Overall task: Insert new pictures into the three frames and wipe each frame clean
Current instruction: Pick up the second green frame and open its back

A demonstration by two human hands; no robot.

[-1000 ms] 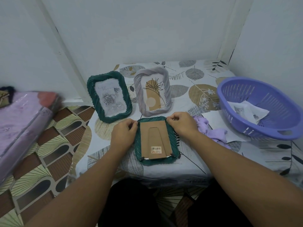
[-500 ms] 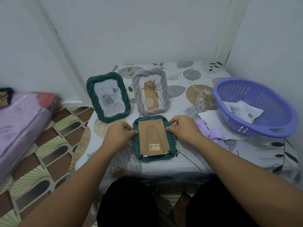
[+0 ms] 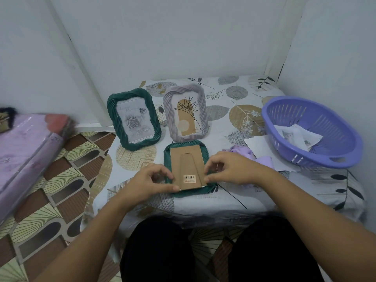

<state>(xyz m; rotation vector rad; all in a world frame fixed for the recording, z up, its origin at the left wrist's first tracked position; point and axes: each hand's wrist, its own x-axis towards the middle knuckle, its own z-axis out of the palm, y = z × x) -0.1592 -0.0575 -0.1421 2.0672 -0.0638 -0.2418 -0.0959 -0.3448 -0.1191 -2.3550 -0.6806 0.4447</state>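
Note:
A dark green frame [image 3: 186,146] lies face down near the table's front edge, its brown cardboard back [image 3: 187,163] up. My left hand [image 3: 149,181] pinches the back's lower left corner. My right hand [image 3: 234,169] pinches its lower right edge. Behind it a second green frame [image 3: 134,118] with a rose picture stands upright. A pale lilac frame [image 3: 186,112] with a plant drawing stands beside that one. A purple cloth [image 3: 257,157] lies just right of my right hand.
A purple plastic basket [image 3: 313,131] at the table's right holds loose pictures, one of a cat [image 3: 288,135]. White paper [image 3: 256,144] lies under its near side. The table wears a leaf-print cover [image 3: 234,110] and sits in a wall corner. A pink wrapped bundle [image 3: 26,147] lies on the floor left.
Both hands have slid from the lying frame's upper corners down to the lower corners of its cardboard back. The camera has drawn back a little.

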